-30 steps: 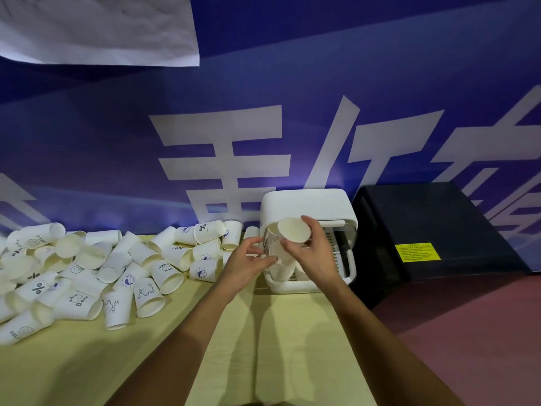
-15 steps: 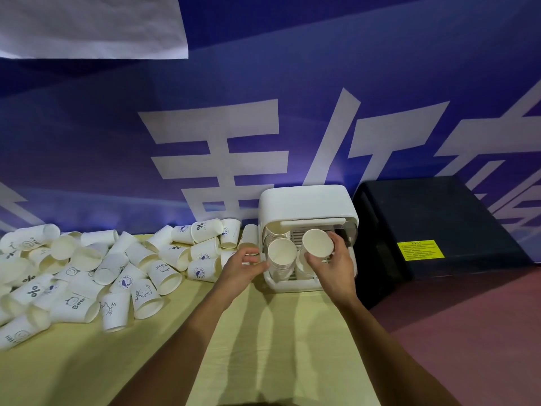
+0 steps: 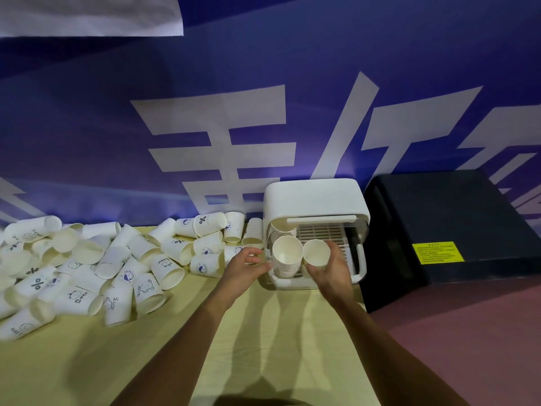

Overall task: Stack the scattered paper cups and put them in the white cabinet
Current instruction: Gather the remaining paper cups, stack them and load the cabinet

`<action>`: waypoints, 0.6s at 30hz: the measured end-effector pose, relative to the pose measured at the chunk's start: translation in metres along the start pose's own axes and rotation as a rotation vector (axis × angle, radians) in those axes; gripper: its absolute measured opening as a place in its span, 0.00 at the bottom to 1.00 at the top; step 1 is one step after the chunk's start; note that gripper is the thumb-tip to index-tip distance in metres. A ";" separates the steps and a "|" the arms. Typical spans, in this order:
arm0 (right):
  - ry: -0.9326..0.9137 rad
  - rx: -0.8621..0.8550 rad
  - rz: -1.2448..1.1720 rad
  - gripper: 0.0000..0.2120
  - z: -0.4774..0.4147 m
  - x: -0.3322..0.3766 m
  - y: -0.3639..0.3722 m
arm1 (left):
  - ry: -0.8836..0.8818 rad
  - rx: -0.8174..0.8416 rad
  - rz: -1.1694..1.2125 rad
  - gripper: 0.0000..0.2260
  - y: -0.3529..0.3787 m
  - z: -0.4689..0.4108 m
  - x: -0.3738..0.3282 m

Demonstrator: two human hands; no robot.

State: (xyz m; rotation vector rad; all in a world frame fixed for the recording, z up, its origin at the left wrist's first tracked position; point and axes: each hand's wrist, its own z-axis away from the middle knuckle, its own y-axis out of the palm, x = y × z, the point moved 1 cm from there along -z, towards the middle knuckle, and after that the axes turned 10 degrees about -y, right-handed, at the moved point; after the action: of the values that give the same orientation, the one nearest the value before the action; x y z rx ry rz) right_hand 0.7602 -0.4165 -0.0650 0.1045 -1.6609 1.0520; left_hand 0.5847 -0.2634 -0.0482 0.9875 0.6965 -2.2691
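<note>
I have a short stack of cups (image 3: 315, 253) pinched in my right hand (image 3: 332, 272), fingers curled round its wall, at the white cabinet (image 3: 314, 200) mouth beside a taller stack (image 3: 287, 256). My left hand (image 3: 244, 268) rests half-open, empty, against the cabinet. Thin waxy paper: light, crushable, best gripped mid-wall. Loose cups (image 3: 117, 265) litter the tabletop (image 3: 234, 347) left.

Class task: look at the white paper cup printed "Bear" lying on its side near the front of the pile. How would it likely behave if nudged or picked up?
The white paper cup printed "Bear" lies on its side on the yellow table, so a nudge would probably roll it in a curve, as it tapers. Being thin paper and empty, it is likely very light. A firm squeeze would probably dent it.
</note>
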 end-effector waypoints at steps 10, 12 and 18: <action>-0.084 -0.022 0.105 0.33 0.001 0.020 0.001 | -0.011 0.009 0.032 0.16 -0.011 0.000 0.008; -0.201 -0.083 0.087 0.27 0.007 0.038 0.004 | -0.009 0.005 0.040 0.16 -0.017 0.002 0.013; -0.376 -0.011 0.026 0.17 0.023 0.096 0.044 | -0.033 -0.034 0.055 0.17 -0.050 0.010 0.036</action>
State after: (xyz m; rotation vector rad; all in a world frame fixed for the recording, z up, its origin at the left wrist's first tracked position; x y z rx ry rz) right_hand 0.6817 -0.3642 -0.0114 0.2892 -2.0090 1.0902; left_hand 0.5265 -0.2450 -0.0581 0.9406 0.6831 -2.2136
